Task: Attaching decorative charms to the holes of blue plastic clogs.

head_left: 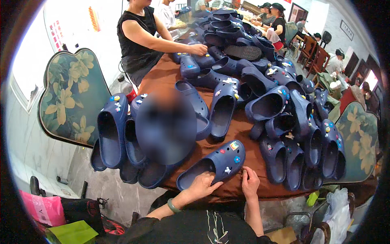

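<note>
The left hand clamps the near side of the navy clog, fingers curled into its foot opening. The right hand sits just beside the clog's toe, thumb and fingertips close together; whether they pinch anything, I cannot tell. The clog slants, heel near-left, toe far-right, on the brown tablecloth.
</note>
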`<state>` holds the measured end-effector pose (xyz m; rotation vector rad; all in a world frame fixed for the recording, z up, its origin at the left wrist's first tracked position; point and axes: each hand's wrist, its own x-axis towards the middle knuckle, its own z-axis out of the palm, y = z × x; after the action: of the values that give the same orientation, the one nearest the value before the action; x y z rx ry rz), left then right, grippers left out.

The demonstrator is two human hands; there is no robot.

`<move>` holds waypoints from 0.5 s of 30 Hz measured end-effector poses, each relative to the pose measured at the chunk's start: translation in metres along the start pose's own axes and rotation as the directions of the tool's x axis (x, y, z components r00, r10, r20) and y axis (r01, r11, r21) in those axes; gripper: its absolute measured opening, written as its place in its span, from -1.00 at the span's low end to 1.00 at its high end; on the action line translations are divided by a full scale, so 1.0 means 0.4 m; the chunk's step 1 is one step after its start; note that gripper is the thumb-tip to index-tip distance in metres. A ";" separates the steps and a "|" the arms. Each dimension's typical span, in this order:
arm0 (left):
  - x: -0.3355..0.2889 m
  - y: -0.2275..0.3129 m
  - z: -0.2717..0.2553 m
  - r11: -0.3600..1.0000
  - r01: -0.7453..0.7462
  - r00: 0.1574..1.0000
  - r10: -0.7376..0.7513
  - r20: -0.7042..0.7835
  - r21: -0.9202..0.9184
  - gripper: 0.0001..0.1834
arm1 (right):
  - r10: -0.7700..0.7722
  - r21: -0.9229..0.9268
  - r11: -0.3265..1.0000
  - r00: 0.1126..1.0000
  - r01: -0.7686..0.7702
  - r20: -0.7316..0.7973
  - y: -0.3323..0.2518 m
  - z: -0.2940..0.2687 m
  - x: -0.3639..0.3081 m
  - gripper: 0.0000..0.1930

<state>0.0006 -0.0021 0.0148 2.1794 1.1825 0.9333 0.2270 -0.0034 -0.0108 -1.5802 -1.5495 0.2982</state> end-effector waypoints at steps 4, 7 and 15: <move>0.001 0.000 0.000 1.000 -0.012 1.000 0.012 -0.011 0.006 -0.65 | 0.010 -0.014 1.000 1.000 -0.009 0.020 -0.002 -0.001 0.000 -0.87; -0.001 -0.005 0.001 1.000 -0.002 1.000 0.002 0.001 0.010 -0.64 | -0.011 -0.022 1.000 1.000 0.011 0.018 -0.005 -0.001 0.000 -0.87; 0.001 0.007 -0.006 1.000 -0.015 0.999 0.015 -0.034 0.011 -0.64 | -0.078 -0.045 0.996 0.997 0.077 -0.019 0.000 0.001 -0.002 -0.88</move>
<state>0.0006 -0.0030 0.0186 2.1916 1.1907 0.9761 0.2266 -0.0038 -0.0115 -1.5475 -1.6070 0.2051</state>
